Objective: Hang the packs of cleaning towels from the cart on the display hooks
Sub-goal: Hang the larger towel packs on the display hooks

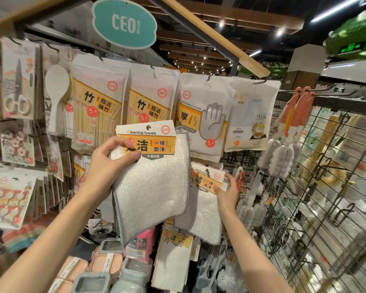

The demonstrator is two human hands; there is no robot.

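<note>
Right then, left hand (110,163) pinched the header card of a cleaning towel pack (150,176), held upright with its long axis vertical and hang hole on top, in front of the bamboo packs (97,106). Right hand (226,192), lower and to the right, pinched the card of the hung towel pack (205,199); its hook was hidden, apparently just behind that card, so likely nearer the right hand.

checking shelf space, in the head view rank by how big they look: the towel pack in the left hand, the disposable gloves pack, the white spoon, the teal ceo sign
1. towel pack, though it is nearest the camera
2. disposable gloves pack
3. teal CEO sign
4. white spoon

The gloves pack and sign look close; that order is unsure.
</note>
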